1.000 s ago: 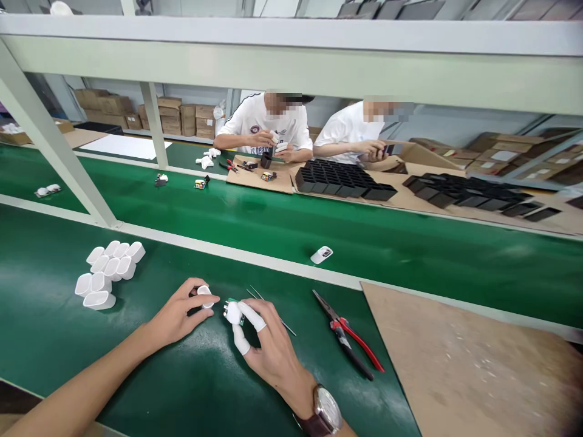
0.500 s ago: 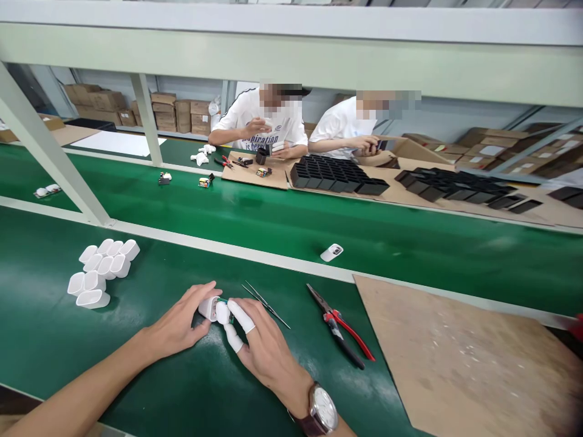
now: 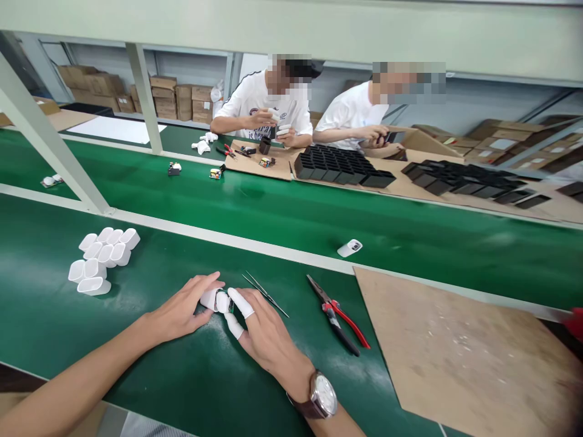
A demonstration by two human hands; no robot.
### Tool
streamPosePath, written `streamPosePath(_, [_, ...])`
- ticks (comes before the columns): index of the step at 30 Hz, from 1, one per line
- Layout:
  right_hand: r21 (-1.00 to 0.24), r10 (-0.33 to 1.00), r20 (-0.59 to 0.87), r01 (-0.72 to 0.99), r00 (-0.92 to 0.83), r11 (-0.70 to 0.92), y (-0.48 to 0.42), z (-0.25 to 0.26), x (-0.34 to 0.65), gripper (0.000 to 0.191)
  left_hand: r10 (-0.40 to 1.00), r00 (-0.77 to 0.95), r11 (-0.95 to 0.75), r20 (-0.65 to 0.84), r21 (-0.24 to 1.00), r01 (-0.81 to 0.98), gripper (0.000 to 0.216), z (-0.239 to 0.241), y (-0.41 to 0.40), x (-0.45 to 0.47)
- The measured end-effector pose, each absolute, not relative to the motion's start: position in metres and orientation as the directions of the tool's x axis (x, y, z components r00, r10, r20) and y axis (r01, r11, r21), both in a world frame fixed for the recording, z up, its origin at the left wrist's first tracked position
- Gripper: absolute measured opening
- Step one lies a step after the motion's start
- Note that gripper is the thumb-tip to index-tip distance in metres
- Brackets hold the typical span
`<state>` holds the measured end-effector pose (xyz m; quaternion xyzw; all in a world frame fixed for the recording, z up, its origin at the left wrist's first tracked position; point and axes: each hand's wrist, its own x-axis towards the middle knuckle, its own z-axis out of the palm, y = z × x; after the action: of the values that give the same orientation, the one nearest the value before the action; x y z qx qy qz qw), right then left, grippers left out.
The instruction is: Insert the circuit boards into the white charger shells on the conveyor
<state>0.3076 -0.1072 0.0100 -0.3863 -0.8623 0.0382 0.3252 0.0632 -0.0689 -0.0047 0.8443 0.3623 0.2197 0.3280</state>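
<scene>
My left hand (image 3: 189, 306) is wrapped round a white plastic housing (image 3: 209, 299) that lies on its side with its mouth facing right. With white finger cots on thumb and forefinger, my right hand (image 3: 259, 328) grips a small circuit board (image 3: 231, 303) that carries a white block (image 3: 223, 302). The board's left end is at or within the housing's mouth; how deep I cannot tell. Metal tweezers (image 3: 266, 295) lie just beyond my right hand. Farther right rest long-nose pliers (image 3: 337, 315) with red and black handles.
Several white housings (image 3: 107, 254) stand grouped at left. A cardboard sheet (image 3: 464, 346) covers the right side of the bench. Past a pale rail (image 3: 228, 241), a green belt (image 3: 255, 206) carries a white unit (image 3: 350, 247) and circuit boards. Two co-workers sit opposite near black cases (image 3: 341, 167).
The circuit board sits closer to the housing, and less of it shows between my hands. The units on the belt have shifted right. The whole view has tilted slightly downward.
</scene>
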Motion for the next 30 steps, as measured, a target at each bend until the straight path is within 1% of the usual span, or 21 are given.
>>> streamPosePath(5, [-0.222, 0.673, 0.507, 0.673, -0.538, 0.706, -0.110, 0.014, 0.305, 0.051, 0.746, 0.651, -0.533, 0.141, 0.713, 0.456, 0.078, -0.006, -0.072, 0.066])
streamPosePath(7, [-0.219, 0.682, 0.489, 0.681, -0.543, 0.699, -0.110, 0.012, 0.305, 0.048, 0.736, 0.662, -0.542, 0.145, 0.711, 0.447, 0.077, -0.007, -0.072, 0.066])
streamPosePath(10, [-0.302, 0.703, 0.491, 0.657, -0.515, 0.691, -0.109, 0.007, 0.307, 0.047, 0.731, 0.672, -0.516, 0.118, 0.740, 0.432, 0.074, -0.006, -0.072, 0.065])
streamPosePath(13, [-0.367, 0.676, 0.541, 0.582, -0.500, 0.725, -0.107, 0.003, 0.307, 0.043, 0.733, 0.678, -0.443, 0.051, 0.793, 0.419, 0.070, -0.007, -0.071, 0.062])
streamPosePath(15, [-0.369, 0.660, 0.541, 0.559, -0.521, 0.743, -0.105, 0.002, 0.304, 0.038, 0.738, 0.674, -0.416, 0.033, 0.809, 0.415, 0.067, -0.008, -0.071, 0.060])
streamPosePath(17, [-0.386, 0.678, 0.506, 0.564, -0.532, 0.730, -0.104, 0.003, 0.301, 0.035, 0.746, 0.664, -0.411, 0.044, 0.815, 0.408, 0.065, -0.011, -0.071, 0.059])
streamPosePath(21, [-0.444, 0.706, 0.505, 0.551, -0.497, 0.706, -0.103, 0.001, 0.296, 0.041, 0.729, 0.679, -0.430, 0.092, 0.833, 0.348, 0.072, -0.011, -0.071, 0.059])
streamPosePath(23, [-0.431, 0.696, 0.509, 0.551, -0.506, 0.715, -0.103, 0.000, 0.295, 0.041, 0.710, 0.699, -0.439, 0.090, 0.832, 0.339, 0.077, -0.009, -0.071, 0.059])
streamPosePath(26, [-0.392, 0.699, 0.471, 0.582, -0.538, 0.713, -0.103, -0.002, 0.295, 0.034, 0.691, 0.722, -0.442, 0.048, 0.818, 0.368, 0.080, -0.005, -0.071, 0.059])
streamPosePath(28, [-0.422, 0.720, 0.459, 0.585, -0.520, 0.692, -0.102, -0.003, 0.297, 0.033, 0.687, 0.726, -0.438, 0.032, 0.816, 0.378, 0.080, -0.004, -0.072, 0.059])
streamPosePath(30, [-0.480, 0.744, 0.481, 0.571, -0.464, 0.666, -0.102, -0.005, 0.300, 0.036, 0.703, 0.710, -0.442, 0.052, 0.814, 0.378, 0.078, -0.005, -0.073, 0.059])
